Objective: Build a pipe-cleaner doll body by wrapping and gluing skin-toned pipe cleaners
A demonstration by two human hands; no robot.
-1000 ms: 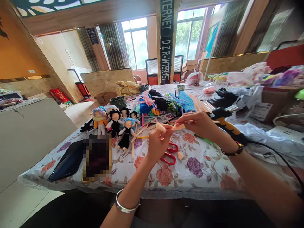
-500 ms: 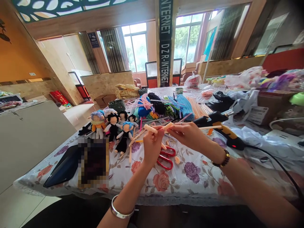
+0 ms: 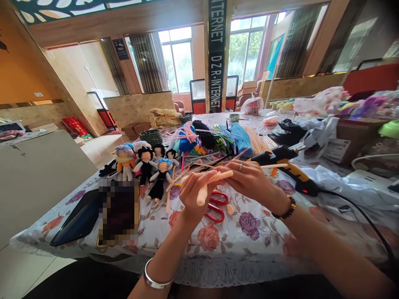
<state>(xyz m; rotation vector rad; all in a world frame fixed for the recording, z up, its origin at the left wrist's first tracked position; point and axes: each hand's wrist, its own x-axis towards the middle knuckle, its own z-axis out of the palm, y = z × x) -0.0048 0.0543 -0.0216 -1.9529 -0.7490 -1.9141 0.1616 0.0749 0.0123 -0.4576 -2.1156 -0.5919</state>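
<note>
My left hand (image 3: 190,201) is closed around a peach pipe-cleaner piece (image 3: 202,194), made of thick, coiled-looking limbs. One limb points down toward me and another reaches across to the right. My right hand (image 3: 257,182) pinches at the right side of this piece, fingers together. From behind it a straight peach pipe cleaner (image 3: 274,166) sticks out to the right. Below the hands lie red-handled scissors (image 3: 215,214), their blades hidden. A small peach coil (image 3: 230,209) rests beside them on the flowered cloth.
Several small yarn-like dolls (image 3: 146,164) are grouped at the left, behind a dark phone-like object (image 3: 77,216). Bundles of coloured pipe cleaners (image 3: 240,139) lie at the back. A black and yellow glue gun (image 3: 296,176) with a red light and a cord (image 3: 358,203) lies at the right.
My hands have turned the peach piece, so its thick limb now points down toward me instead of up to the left. The left hand has rolled over, and the view has shifted slightly.
</note>
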